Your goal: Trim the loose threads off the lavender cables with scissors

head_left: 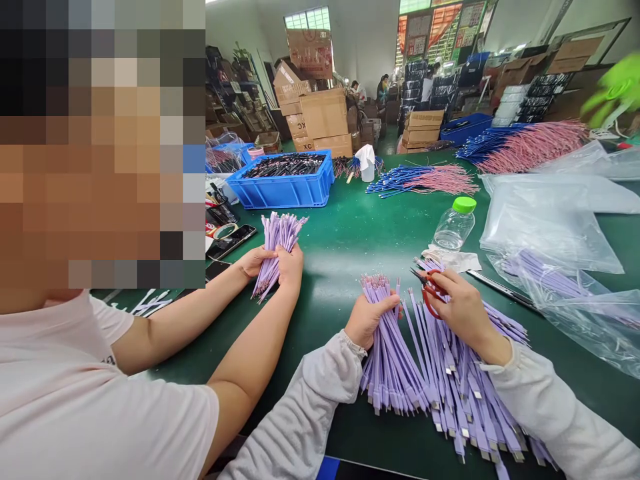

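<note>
My left hand is wrapped round a bundle of purple USB cables, whose wire ends poke up above my thumb while the flat plugs fan out below. In my right hand is a pair of small scissors with red handles, the dark blades pointing left toward the bundle. Under my right hand lies a spread of more purple cables, their metal plugs toward the table's front edge. Whether the scissor blades are apart is hard to make out.
At my left a co-worker holds another purple cable bunch. A blue crate of black parts stands behind. A green-lidded jar, clear plastic bags, and blue-and-pink wires lie on the green table.
</note>
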Demonstrator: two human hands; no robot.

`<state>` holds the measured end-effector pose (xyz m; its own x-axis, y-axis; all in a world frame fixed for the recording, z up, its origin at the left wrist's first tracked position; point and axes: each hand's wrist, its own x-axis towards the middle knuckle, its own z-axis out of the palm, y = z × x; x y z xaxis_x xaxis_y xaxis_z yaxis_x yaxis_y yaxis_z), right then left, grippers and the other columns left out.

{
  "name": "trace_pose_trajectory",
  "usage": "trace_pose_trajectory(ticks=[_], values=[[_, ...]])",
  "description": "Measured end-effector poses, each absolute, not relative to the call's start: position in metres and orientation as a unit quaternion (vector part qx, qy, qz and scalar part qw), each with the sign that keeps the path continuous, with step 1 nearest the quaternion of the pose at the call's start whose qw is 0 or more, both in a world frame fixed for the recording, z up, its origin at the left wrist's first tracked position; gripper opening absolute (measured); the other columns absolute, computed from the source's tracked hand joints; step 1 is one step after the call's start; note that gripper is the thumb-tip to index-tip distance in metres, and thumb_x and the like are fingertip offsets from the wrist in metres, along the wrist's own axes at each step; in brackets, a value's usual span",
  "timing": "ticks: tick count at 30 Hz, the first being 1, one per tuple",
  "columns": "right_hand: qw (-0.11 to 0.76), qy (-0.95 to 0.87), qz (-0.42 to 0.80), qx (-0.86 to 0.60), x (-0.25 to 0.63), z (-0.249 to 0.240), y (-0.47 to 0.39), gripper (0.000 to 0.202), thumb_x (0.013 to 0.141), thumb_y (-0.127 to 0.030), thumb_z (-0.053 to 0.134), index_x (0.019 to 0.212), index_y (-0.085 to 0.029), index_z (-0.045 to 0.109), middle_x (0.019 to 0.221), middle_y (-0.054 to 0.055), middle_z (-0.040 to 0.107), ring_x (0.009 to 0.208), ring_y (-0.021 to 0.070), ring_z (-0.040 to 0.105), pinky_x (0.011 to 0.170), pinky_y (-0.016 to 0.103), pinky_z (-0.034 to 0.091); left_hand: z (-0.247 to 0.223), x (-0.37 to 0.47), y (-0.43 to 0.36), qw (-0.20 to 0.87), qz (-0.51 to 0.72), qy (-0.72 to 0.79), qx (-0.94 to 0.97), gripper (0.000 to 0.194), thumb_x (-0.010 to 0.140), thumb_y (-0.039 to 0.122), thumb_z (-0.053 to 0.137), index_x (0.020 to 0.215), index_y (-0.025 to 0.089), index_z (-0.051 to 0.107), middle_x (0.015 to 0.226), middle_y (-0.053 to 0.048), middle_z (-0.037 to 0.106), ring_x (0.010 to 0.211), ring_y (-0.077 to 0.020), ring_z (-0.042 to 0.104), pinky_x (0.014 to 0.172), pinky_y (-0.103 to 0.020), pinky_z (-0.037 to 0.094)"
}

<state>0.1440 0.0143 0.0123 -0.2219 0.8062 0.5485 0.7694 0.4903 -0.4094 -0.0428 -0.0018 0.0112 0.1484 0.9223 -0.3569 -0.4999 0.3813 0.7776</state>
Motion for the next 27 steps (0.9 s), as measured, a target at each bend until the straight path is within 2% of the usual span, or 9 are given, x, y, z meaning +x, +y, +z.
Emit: trace_pose_trajectory(ticks=[4, 9, 12, 15, 19, 23, 27], values=[[0.394, -0.781, 0.163, -0.457, 0.133, 0.021, 0.014, 0.03, 0.085, -0.021, 0.052, 0.112, -0.021, 0.065, 0.082, 0.002, 0.055, 0.073, 0.015, 0.054, 0.069, 0.027, 0.045, 0.012, -0.039, -0.002, 0.701, 0.501, 0.427, 0.272, 0.047, 0.049, 0.03, 0.088, 0.081, 0.008, 0.061, 0.064, -0.002, 0.06, 0.06, -0.0132, 0.06, 0.059, -0.027, 0.053], [0.407, -0.771, 0.174, -0.458, 0.13, 0.024, 0.013, 0.022, 0.082, -0.02, 0.053, 0.097, -0.02, 0.068, 0.079, 0.002, 0.054, 0.07, 0.0145, 0.053, 0.065, 0.027, 0.044, 0.013, -0.037, -0.003, 0.7, 0.5, 0.428, 0.278, 0.047, 0.048, 0.031, 0.088, 0.079, 0.008, 0.062, 0.063, -0.001, 0.06, 0.059, -0.0129, 0.059, 0.059, -0.027, 0.052], [0.426, -0.746, 0.187, -0.477, 0.13, 0.024, 0.013, 0.022, 0.085, -0.027, 0.053, 0.099, -0.02, 0.069, 0.08, 0.003, 0.057, 0.071, 0.0152, 0.054, 0.068, 0.028, 0.045, 0.012, -0.038, -0.003, 0.697, 0.5, 0.429, 0.283, 0.045, 0.049, 0.032, 0.088, 0.078, 0.009, 0.062, 0.062, -0.001, 0.06, 0.059, -0.0131, 0.058, 0.059, -0.028, 0.052], [0.42, -0.71, 0.252, -0.506, 0.126, 0.025, 0.013, 0.028, 0.084, -0.04, 0.059, 0.102, -0.021, 0.068, 0.083, 0.003, 0.062, 0.077, 0.0176, 0.058, 0.073, 0.029, 0.046, 0.011, -0.036, -0.003, 0.694, 0.498, 0.425, 0.301, 0.043, 0.05, 0.033, 0.087, 0.078, 0.009, 0.063, 0.063, -0.001, 0.06, 0.058, -0.0124, 0.057, 0.059, -0.027, 0.051], [0.389, -0.669, 0.358, -0.523, 0.123, 0.024, 0.015, 0.034, 0.079, -0.052, 0.061, 0.081, -0.019, 0.067, 0.077, 0.003, 0.065, 0.074, 0.0186, 0.06, 0.07, 0.029, 0.046, 0.007, -0.033, -0.003, 0.704, 0.478, 0.404, 0.336, 0.041, 0.054, 0.033, 0.085, 0.081, 0.008, 0.067, 0.072, -0.004, 0.063, 0.062, -0.0117, 0.057, 0.061, -0.026, 0.05], [0.388, -0.652, 0.35, -0.549, 0.139, 0.024, 0.021, 0.039, 0.074, -0.059, 0.061, 0.075, -0.02, 0.063, 0.068, 0.001, 0.06, 0.064, 0.0172, 0.055, 0.063, 0.029, 0.043, 0.008, -0.04, 0.0, 0.751, 0.433, 0.4, 0.297, 0.034, 0.064, 0.033, 0.079, 0.084, 0.008, 0.068, 0.068, -0.004, 0.06, 0.065, -0.0144, 0.059, 0.062, -0.03, 0.053], [0.341, -0.688, 0.291, -0.571, 0.162, 0.03, 0.029, 0.039, 0.075, -0.059, 0.058, 0.068, -0.022, 0.062, 0.061, 0.002, 0.059, 0.057, 0.0171, 0.052, 0.056, 0.029, 0.04, 0.015, -0.055, 0.005, 0.785, 0.405, 0.394, 0.254, 0.022, 0.072, 0.023, 0.073, 0.088, 0.008, 0.069, 0.061, -0.001, 0.054, 0.055, -0.0102, 0.055, 0.052, -0.023, 0.051]])
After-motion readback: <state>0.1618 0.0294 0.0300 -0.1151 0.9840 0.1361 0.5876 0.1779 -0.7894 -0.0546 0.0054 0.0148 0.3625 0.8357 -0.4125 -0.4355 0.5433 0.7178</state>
